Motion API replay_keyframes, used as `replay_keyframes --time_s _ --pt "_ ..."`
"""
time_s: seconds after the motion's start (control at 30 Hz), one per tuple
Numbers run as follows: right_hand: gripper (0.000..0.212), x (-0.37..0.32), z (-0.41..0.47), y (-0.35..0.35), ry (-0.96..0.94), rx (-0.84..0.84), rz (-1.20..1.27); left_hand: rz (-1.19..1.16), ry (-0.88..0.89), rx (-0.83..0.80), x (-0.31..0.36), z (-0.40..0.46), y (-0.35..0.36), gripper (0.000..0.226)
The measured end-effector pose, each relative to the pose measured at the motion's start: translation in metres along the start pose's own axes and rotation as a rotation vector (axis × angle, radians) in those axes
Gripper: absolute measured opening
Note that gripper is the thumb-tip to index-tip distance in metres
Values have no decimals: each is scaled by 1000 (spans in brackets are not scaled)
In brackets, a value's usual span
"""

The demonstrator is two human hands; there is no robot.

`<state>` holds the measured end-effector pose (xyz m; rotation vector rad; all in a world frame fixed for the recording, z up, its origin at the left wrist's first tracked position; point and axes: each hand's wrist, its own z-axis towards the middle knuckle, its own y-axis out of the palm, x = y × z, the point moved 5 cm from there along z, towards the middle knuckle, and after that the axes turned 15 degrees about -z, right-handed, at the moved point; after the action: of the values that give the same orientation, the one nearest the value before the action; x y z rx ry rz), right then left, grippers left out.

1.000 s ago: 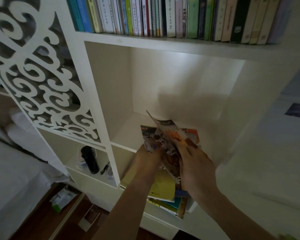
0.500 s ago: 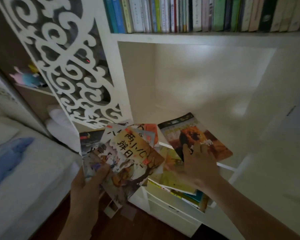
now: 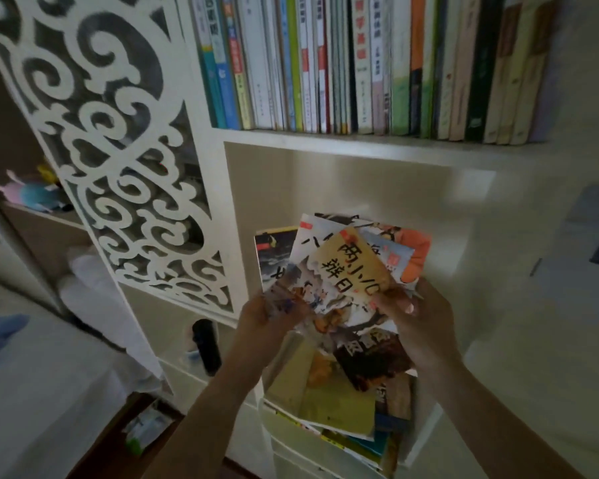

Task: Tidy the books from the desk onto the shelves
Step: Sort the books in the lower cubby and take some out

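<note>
Books (image 3: 343, 271) fanned, gripped at lower edges by left hand (image 3: 267, 312) and right hand (image 3: 415, 316). Held before open shelf (image 3: 343, 140); more books lie stacked below.

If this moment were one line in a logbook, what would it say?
stage: shelving | left hand: grips fanned books | right hand: grips same books | position: before open cubby | below: stack of books
</note>
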<state>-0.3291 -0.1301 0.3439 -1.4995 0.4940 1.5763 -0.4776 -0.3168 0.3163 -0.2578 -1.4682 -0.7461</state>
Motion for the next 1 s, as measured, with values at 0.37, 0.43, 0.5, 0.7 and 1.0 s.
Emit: replay_keyframes --time_s 0.37,0.43,0.5,0.7,1.0 --pt "26 32 44 -25 -68 96 37 -172 -26 -25 -41 50 38 43" --pt "35 38 46 -22 -79 113 94 -153 -16 -13 -46 54 38 42" --pt "38 48 47 -16 -79 89 67 -125 -11 -14 -51 57 40 46" --pt "42 67 39 0 -48 50 -16 -44 89 -31 -46 61 51 40" --pt "34 48 49 7 -210 118 -133 149 142 -16 -48 71 45 51"
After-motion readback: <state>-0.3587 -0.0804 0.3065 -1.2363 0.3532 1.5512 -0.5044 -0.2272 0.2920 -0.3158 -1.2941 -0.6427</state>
